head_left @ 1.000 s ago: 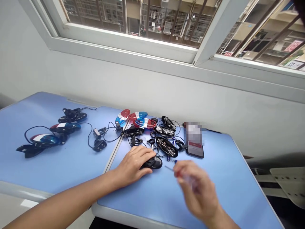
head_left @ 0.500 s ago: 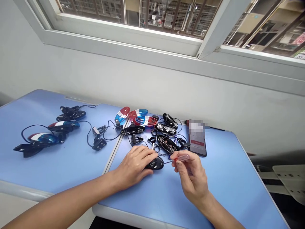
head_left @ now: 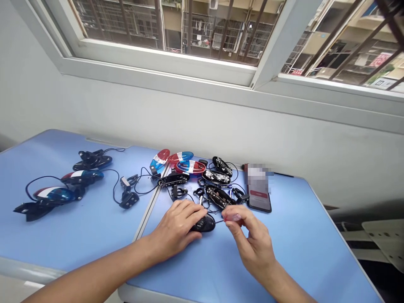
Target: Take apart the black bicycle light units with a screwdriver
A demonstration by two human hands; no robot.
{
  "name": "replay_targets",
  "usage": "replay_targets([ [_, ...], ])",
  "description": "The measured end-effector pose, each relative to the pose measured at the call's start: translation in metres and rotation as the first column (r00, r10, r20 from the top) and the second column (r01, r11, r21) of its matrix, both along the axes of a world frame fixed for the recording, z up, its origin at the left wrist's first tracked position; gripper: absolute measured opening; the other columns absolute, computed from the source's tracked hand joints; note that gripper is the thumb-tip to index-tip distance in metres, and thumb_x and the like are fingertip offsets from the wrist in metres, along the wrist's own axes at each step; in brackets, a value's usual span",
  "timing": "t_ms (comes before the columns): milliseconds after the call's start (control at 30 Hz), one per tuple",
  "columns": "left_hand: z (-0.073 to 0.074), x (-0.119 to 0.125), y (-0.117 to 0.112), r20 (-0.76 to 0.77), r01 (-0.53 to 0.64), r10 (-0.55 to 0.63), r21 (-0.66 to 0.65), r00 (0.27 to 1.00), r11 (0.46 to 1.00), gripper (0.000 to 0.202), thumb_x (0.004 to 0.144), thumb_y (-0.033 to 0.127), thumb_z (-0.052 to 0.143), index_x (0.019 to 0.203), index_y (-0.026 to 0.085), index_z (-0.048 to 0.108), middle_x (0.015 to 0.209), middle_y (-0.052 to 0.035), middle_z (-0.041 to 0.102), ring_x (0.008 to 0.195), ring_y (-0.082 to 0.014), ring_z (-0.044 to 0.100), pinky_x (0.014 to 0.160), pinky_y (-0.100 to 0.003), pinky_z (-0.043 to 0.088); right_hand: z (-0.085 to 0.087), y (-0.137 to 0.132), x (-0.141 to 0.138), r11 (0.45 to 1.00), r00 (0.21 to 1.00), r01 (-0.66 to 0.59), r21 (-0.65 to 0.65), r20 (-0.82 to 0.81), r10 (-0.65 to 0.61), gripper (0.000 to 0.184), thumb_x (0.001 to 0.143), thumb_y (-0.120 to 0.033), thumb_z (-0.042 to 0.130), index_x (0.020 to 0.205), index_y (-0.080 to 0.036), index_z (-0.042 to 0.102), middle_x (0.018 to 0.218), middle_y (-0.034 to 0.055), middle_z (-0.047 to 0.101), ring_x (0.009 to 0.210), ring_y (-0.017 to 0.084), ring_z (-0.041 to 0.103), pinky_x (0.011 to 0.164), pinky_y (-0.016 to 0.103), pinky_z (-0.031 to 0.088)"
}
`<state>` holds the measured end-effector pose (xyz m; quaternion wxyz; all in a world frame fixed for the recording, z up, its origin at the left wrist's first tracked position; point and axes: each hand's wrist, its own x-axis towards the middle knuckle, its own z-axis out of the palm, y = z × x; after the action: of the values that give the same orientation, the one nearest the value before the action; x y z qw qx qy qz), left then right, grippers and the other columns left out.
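My left hand [head_left: 178, 225] lies over a black oval housing [head_left: 205, 224] on the blue table [head_left: 299, 252], fingers curled round it and pressing it down. My right hand [head_left: 249, 240] pinches a small screwdriver with a clear pink handle [head_left: 232, 217]; its thin shaft points left toward the housing. Just behind the hands lies a pile of black boards and housings [head_left: 219, 195] with wires.
Red-and-blue lens covers [head_left: 184, 162] lie at the back of the pile. A phone [head_left: 259, 194] rests right of it. Three assembled lights with cables [head_left: 71, 179] sit on the left table. A seam [head_left: 150, 208] divides the two tables. A wall and window stand behind.
My right hand, blurred and lower a second ago, has come up and left with the screwdriver, its tip now close to the housing. My left hand stayed on the housing.
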<state>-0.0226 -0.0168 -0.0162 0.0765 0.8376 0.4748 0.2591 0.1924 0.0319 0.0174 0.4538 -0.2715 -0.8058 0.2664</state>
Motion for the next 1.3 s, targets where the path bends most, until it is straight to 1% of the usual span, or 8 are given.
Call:
replay_targets([
  [167,0.002,0.001,0.000,0.002,0.003,-0.003,0.014,1.000,1.000,0.061,0.077,0.015,0.080,0.128,0.017,0.048,0.123,-0.0114,0.065,0.106,-0.0297,0.059,0.090,-0.047,0.046,-0.006,-0.001,0.001,0.999,0.996,0.024,-0.046,-0.081,-0.028,0.039,0.097,-0.008,0.046,0.132,-0.025,0.043,0.094,0.0045,0.069,0.081,0.014,0.065,0.067,0.027,0.056],
  [267,0.002,0.001,0.000,0.005,0.003,-0.003,0.009,1.000,1.000,0.060,0.077,0.015,0.080,0.128,0.017,0.048,0.123,-0.0113,0.065,0.106,-0.0298,0.058,0.091,-0.047,0.045,-0.004,-0.001,0.001,0.999,0.999,-0.035,-0.002,-0.040,0.035,0.027,0.101,-0.015,0.042,0.126,-0.024,0.048,0.092,0.0050,0.066,0.075,0.014,0.062,0.061,0.027,0.054],
  [367,0.001,0.001,0.001,0.007,0.007,-0.007,0.003,1.000,1.000,0.060,0.079,0.017,0.079,0.129,0.018,0.046,0.123,-0.0117,0.065,0.106,-0.0296,0.058,0.090,-0.047,0.045,-0.001,-0.001,-0.002,0.992,0.998,-0.064,0.108,-0.001,0.064,0.017,0.102,-0.027,0.043,0.114,-0.021,0.054,0.084,0.0046,0.064,0.068,0.014,0.058,0.057,0.027,0.052],
  [467,0.000,0.001,0.001,0.006,0.007,-0.007,0.014,1.000,1.000,0.061,0.079,0.017,0.079,0.130,0.017,0.045,0.123,-0.0120,0.064,0.106,-0.0296,0.057,0.089,-0.047,0.045,-0.004,0.000,-0.004,0.987,0.999,-0.026,0.161,0.026,0.022,0.015,0.100,-0.023,0.049,0.113,-0.021,0.055,0.082,0.0037,0.066,0.067,0.014,0.062,0.057,0.025,0.054],
  [667,0.002,0.000,0.001,-0.001,0.006,-0.006,0.006,1.000,1.000,0.062,0.077,0.013,0.079,0.129,0.016,0.046,0.122,-0.0116,0.064,0.105,-0.0290,0.057,0.087,-0.046,0.046,-0.003,0.000,0.005,0.990,0.994,0.107,0.091,-0.047,-0.103,0.034,0.095,-0.008,0.048,0.126,-0.022,0.051,0.091,0.0034,0.069,0.065,0.010,0.064,0.057,0.021,0.057],
  [800,0.003,0.000,0.000,0.007,0.002,-0.002,-0.011,1.000,1.000,0.060,0.077,0.013,0.079,0.128,0.017,0.047,0.122,-0.0114,0.064,0.105,-0.0289,0.058,0.088,-0.046,0.046,0.004,-0.001,0.009,0.995,0.994,0.091,0.035,-0.056,-0.089,0.040,0.094,-0.005,0.044,0.129,-0.023,0.049,0.094,0.0029,0.068,0.064,0.009,0.062,0.057,0.021,0.057],
  [1167,0.002,0.001,0.000,0.005,-0.003,0.004,-0.018,1.000,1.000,0.059,0.078,0.013,0.078,0.128,0.017,0.047,0.122,-0.0121,0.064,0.104,-0.0289,0.058,0.087,-0.046,0.047,0.003,-0.003,0.006,0.999,1.000,0.023,0.037,-0.020,-0.023,0.033,0.097,-0.009,0.039,0.126,-0.022,0.047,0.091,0.0029,0.064,0.065,0.010,0.059,0.058,0.024,0.054],
  [1300,0.002,0.001,0.000,-0.002,-0.001,0.001,-0.018,1.000,1.000,0.057,0.080,0.014,0.076,0.129,0.017,0.047,0.122,-0.0127,0.064,0.105,-0.0293,0.058,0.088,-0.047,0.047,0.004,-0.003,0.004,0.999,1.000,0.015,0.039,0.020,-0.016,0.019,0.102,-0.021,0.039,0.119,-0.022,0.048,0.088,0.0032,0.063,0.063,0.011,0.059,0.055,0.024,0.053],
])
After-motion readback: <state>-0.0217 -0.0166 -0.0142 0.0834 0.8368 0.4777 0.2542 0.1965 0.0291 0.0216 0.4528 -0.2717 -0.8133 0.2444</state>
